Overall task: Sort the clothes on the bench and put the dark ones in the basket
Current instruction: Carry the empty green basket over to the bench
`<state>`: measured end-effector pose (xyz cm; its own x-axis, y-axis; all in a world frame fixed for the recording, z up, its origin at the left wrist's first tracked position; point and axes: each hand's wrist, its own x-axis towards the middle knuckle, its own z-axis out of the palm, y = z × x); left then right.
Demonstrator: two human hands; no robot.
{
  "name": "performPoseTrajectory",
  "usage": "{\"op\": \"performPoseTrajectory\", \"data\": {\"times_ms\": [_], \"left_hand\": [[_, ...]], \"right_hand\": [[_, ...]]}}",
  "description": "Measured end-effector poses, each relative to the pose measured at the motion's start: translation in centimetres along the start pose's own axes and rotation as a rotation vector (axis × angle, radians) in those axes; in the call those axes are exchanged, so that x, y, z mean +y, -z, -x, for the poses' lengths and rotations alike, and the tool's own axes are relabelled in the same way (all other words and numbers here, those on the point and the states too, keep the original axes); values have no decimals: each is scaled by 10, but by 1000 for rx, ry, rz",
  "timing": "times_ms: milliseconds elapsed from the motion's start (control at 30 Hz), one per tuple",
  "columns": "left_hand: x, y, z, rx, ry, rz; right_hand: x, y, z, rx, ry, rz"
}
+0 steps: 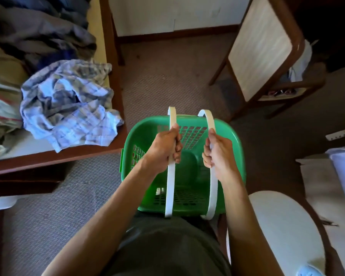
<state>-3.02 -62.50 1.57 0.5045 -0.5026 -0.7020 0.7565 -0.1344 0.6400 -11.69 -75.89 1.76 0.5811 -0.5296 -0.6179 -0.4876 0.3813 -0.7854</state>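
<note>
Green basket (234, 140) held above carpet (54, 198), just off desk's (74, 154) near right corner. Left hand (163, 149) grip curled tight round left white handle (170, 186); right hand (218, 154) grip wrapped round right white handle (213, 190) — basket hangs beneath both. Basket interior holds no clothes. Plaid shirt (68, 104) crumpled at desk's right edge; dark clothes (42, 34) heaped toward far side.
</note>
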Motion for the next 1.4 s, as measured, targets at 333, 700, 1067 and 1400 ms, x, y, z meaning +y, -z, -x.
{"op": "performPoseTrajectory", "data": {"times_ms": [333,700,1067,1400], "left_hand": [[57,-31,-88,216,-42,379],[144,-79,-219,488,-53,499],[264,-110,-332,448,-89,329],[397,-55,-453,362,-85,251]], "right_hand": [[-95,-22,-136,-225,54,413],[-177,-19,-312,-480,-136,342],[-282,-22,-436,-395,-51,232],[-366,-106,-548,-226,24,250]]}}
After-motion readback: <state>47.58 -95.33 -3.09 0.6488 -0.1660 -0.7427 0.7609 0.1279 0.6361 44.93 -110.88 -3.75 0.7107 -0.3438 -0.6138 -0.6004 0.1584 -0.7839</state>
